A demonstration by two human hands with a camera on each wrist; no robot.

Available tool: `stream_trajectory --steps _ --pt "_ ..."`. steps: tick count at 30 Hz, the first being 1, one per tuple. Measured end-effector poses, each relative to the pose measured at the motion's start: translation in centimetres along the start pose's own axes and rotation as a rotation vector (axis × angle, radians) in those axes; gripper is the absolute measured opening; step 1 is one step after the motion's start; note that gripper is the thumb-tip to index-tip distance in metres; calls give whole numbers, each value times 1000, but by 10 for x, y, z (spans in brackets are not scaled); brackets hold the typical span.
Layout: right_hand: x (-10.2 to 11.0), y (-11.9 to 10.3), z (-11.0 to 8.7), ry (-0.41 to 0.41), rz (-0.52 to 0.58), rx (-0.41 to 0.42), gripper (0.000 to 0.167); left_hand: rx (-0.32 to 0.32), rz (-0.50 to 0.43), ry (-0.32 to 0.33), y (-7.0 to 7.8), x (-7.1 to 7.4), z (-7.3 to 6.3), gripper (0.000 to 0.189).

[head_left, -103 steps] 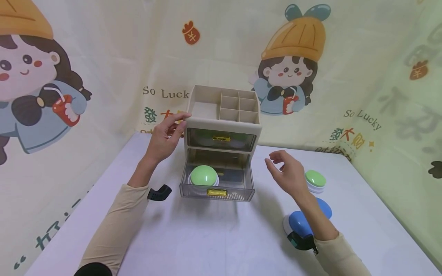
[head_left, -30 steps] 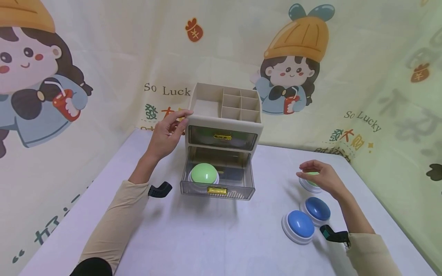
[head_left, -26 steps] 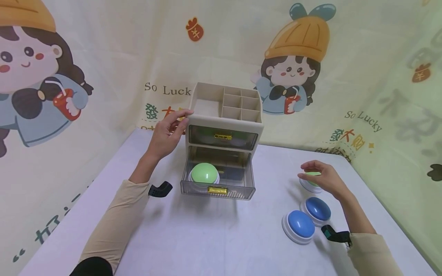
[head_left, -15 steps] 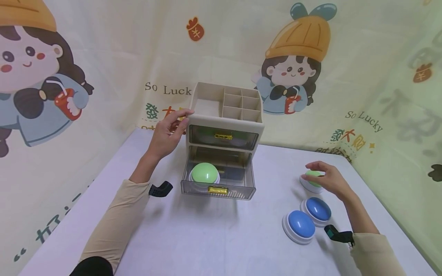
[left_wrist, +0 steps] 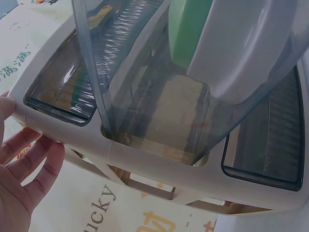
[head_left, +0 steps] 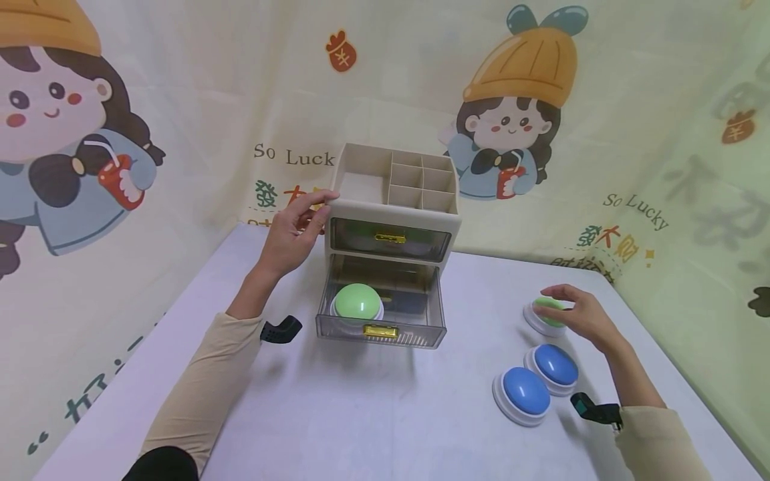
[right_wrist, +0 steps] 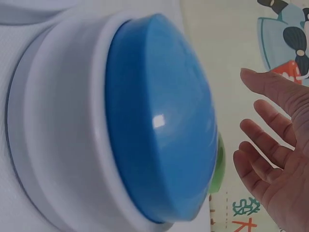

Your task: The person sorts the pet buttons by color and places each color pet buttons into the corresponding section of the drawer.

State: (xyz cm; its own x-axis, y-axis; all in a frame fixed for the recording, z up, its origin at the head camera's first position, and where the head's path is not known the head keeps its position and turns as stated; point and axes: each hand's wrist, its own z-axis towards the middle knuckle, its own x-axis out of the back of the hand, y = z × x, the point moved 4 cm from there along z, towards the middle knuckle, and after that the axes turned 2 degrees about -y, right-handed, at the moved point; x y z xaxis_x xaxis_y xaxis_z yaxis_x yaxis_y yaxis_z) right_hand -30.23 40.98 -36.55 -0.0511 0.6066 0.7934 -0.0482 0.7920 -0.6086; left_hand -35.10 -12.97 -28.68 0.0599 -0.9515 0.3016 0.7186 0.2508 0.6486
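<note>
My left hand [head_left: 291, 234] rests its fingertips on the upper left side of a beige desktop drawer unit [head_left: 394, 212]. The unit's smoky clear middle drawer [head_left: 415, 336] is pulled out, and a green-topped push button [head_left: 357, 302] with a white base sits in its left part. My right hand [head_left: 583, 314], fingers apart and loosely bent, hovers over a second green push button [head_left: 549, 314] on the table, partly covering it in the head view. Two blue push buttons [head_left: 526, 391] stand nearer, close together; one blue dome [right_wrist: 169, 121] fills much of the right wrist view.
The unit's top drawer [head_left: 361, 239] and bottom drawer [left_wrist: 270, 135] are closed. Divided compartments [head_left: 423, 180] lie along its top. A printed cloth [head_left: 397, 87] hangs behind the white table [head_left: 337, 414]. Black wrist devices [head_left: 280, 330] are on both arms.
My right hand has gone from beside the unit rightward to the green button on the table, then drifted slightly right. My left hand keeps its place on the unit; the drawer stays out.
</note>
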Motion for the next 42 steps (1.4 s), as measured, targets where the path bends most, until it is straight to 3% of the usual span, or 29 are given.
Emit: stream_trajectory --steps 31,42 --pt "1 27 9 -9 75 -79 79 -2 3 -5 1 1 2 32" --pt "-9 42 11 -39 80 -120 81 -3 -8 -6 1 1 0 32"
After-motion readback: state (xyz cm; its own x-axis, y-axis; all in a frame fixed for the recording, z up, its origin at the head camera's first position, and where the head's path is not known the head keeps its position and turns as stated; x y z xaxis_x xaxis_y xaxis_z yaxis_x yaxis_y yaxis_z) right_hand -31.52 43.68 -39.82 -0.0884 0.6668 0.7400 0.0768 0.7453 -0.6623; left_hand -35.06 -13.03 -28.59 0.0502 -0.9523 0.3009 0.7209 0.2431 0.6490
